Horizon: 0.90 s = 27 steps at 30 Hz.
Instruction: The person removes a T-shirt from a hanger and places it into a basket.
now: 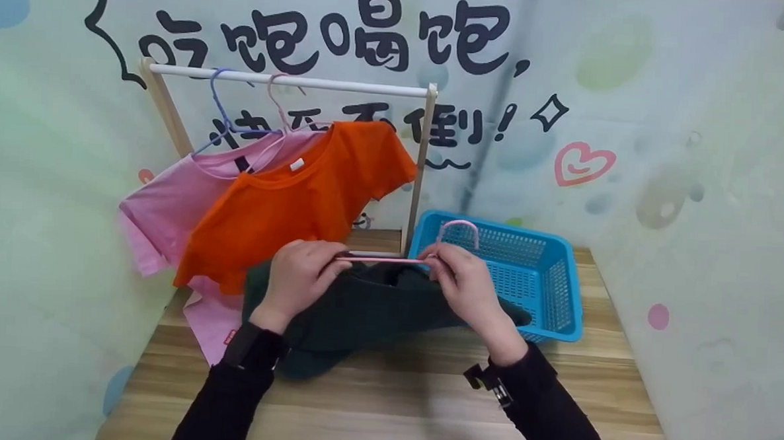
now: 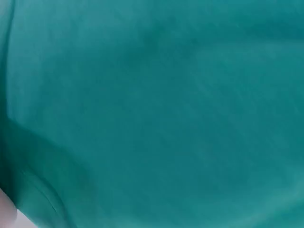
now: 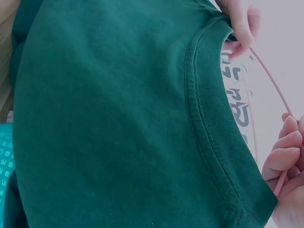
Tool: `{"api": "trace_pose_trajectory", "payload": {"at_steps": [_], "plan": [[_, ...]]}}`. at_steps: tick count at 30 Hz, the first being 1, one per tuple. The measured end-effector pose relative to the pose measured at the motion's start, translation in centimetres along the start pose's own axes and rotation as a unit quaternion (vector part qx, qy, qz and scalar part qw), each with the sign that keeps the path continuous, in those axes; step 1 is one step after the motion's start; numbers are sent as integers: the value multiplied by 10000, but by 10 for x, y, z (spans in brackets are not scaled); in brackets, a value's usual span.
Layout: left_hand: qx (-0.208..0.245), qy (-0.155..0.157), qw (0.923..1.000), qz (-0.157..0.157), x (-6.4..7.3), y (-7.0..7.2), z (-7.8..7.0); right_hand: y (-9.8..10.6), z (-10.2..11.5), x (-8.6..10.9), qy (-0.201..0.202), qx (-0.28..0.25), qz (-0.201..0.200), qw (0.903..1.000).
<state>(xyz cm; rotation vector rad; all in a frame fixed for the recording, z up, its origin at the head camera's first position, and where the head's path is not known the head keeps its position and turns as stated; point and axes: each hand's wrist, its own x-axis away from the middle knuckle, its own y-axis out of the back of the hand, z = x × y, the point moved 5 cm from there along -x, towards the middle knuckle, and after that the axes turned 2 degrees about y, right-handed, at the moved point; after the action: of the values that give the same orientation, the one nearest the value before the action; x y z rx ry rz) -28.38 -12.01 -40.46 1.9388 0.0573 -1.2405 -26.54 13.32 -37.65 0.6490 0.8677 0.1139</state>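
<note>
The shirts are three in number: one pink shirt (image 1: 168, 197), one orange shirt (image 1: 286, 209) and one dark green shirt (image 1: 361, 311). The hangers are also three: one blue hanger (image 1: 216, 100), a first pink hanger (image 1: 273, 99) and a second pink hanger (image 1: 459, 222). One rack (image 1: 432, 97) has two wooden posts (image 1: 167, 113) and one white rail (image 1: 332, 84). There are one basket (image 1: 564, 287), one table (image 1: 384, 405), two hands, namely the left hand (image 1: 300, 272) and the right hand (image 1: 468, 286), and two black sleeves (image 1: 225, 398).
</note>
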Motion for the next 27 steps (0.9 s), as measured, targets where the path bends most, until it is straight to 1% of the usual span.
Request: {"api": "trace_pose_trajectory", "payload": {"at_steps": [2,4,6,8,10,13,18,19,20,21,23,24,25,26,27], "plan": [[93,99,9999,79,4,3,4,3,-2,2,-54,-77,-92,9999],[183,120,9997,114,7,6,6,6,-3,3,-87,-155,-152,9997],[257,91,9996,49,10,10,7,9,-2,5,-71,-197,-203,9996],[324,77,9993,-162,11,15,7,13,0,5,-35,-214,-266,9994],[395,102,9981,-469,11,21,9,18,1,6,-20,-217,-374,9991],[481,235,9945,-899,11,30,13,26,0,6,-95,-228,-565,9981],[441,529,9875,-1421,14,39,22,35,-11,9,-476,-486,-835,9942],[396,588,9858,-1522,16,40,24,37,-16,10,-611,-570,-937,9921],[369,657,9841,-1608,18,40,27,41,-14,10,-755,-689,-1064,9891],[346,735,9828,-1659,20,40,30,44,-17,10,-935,-828,-1196,9849],[261,822,9826,-1648,24,36,34,51,-22,12,-1186,-1119,-1445,9760],[227,834,9837,-1575,26,33,35,53,-24,12,-1290,-1229,-1510,9723],[204,836,9852,-1485,28,29,36,55,-24,13,-1374,-1286,-1513,9704],[195,838,9871,-1348,29,25,35,55,-23,14,-1421,-1297,-1447,9706],[209,836,9891,-1193,29,21,34,53,-27,16,-1427,-1250,-1323,9729]]}}
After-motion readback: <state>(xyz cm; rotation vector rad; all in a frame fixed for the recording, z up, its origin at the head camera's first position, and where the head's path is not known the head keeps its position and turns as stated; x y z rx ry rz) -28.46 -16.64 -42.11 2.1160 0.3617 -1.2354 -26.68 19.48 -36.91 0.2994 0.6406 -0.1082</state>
